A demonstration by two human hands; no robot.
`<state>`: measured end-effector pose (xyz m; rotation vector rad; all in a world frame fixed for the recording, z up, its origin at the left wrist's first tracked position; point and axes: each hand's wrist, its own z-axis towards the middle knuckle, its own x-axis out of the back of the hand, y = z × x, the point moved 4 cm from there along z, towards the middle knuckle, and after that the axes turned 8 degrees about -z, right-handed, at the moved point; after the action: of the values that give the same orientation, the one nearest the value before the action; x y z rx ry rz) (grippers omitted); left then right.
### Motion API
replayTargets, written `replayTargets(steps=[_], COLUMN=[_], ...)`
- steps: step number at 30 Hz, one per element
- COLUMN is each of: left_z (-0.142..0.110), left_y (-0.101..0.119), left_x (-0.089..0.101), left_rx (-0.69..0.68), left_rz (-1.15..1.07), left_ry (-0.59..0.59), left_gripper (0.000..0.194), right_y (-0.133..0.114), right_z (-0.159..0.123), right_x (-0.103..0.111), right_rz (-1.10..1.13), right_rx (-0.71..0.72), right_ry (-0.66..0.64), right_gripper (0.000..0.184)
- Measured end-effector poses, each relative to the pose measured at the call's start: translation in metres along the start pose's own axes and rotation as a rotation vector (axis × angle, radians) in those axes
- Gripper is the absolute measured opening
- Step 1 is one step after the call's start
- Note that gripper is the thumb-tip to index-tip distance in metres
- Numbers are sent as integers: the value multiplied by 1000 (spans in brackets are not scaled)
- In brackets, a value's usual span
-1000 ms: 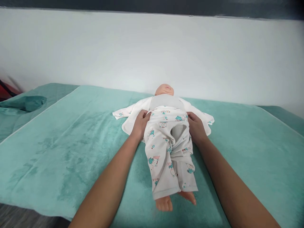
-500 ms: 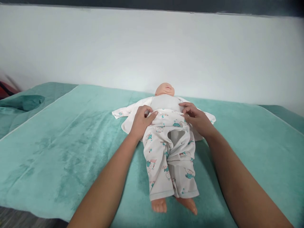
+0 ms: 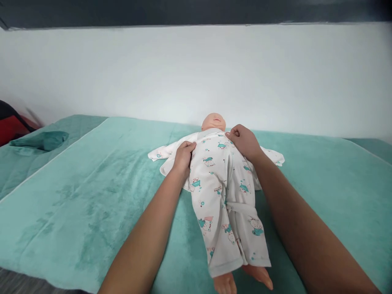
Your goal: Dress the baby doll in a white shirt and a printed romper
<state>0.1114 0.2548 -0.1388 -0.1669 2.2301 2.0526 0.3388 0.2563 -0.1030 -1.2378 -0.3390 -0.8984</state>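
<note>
A baby doll [image 3: 214, 121] lies on its back with its head toward the wall and its bare feet [image 3: 225, 283] toward me. White printed trousers [image 3: 211, 175] cover its legs and reach up over its chest. Beneath it a white jacket [image 3: 167, 152] is spread, sleeves out to both sides. My left hand [image 3: 184, 155] is closed on the trousers' left edge, its fingertips partly hidden by the cloth. At the upper right, close to the doll's neck, my right hand [image 3: 244, 141] pinches the trousers' waistband.
A teal padded cover [image 3: 101, 196] lies under the doll. Behind stands a white wall [image 3: 196, 73] with a dark band above. Bunched teal cloth [image 3: 41, 140] and a red and black object [image 3: 12, 124] are at the far left.
Both hands have drawn the waistband from the doll's belly up to its chest. The gap at the crotch has closed from view, and my right hand has moved nearer the neck.
</note>
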Motion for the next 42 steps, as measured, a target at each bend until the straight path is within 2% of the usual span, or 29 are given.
replayTargets(steps=[4, 7, 9, 12, 14, 17, 20, 23, 27, 30, 36, 42], left_z=[14, 9, 3, -6, -10, -16, -23, -28, -31, -31, -30, -32], left_y=[-2, 0, -1, -4, -7, -10, -9, -6, -2, -1, 0, -6], left_x=[-4, -4, -2, 6, 10, 11, 8, 6, 6, 7, 9, 2], left_rx=[-66, -195, -234, -198, -124, 27, 146, 210, 217, 216, 193, 219], left_rz=[192, 287, 350, 342, 255, 91, -34, -110, -107, -57, 2, -134], left_ry=[70, 105, 88, 28, -47, -188, -296, -336, -335, -341, -338, -249], left_gripper=[25, 20, 18, 14, 8, 11, 20, 27, 29, 27, 24, 30], right_y=[4, 10, 15, 21, 27, 37, 48, 56, 58, 60, 67, 64], right_z=[-6, -17, -24, -36, -45, -56, -64, -67, -66, -66, -70, -69], right_x=[-11, -11, -8, 0, 4, 6, 4, -1, -3, -1, 2, 1], right_rz=[125, 214, 220, 127, 33, -16, 150, 410, 618, 603, 405, 488], right_rx=[-12, -25, -43, -85, -113, -134, -196, -278, -286, -296, -288, -317], right_ry=[52, 97, 128, 179, 178, 76, -71, -211, -362, -361, -316, -401], right_gripper=[20, 22, 23, 23, 25, 30, 24, 19, 24, 25, 22, 25])
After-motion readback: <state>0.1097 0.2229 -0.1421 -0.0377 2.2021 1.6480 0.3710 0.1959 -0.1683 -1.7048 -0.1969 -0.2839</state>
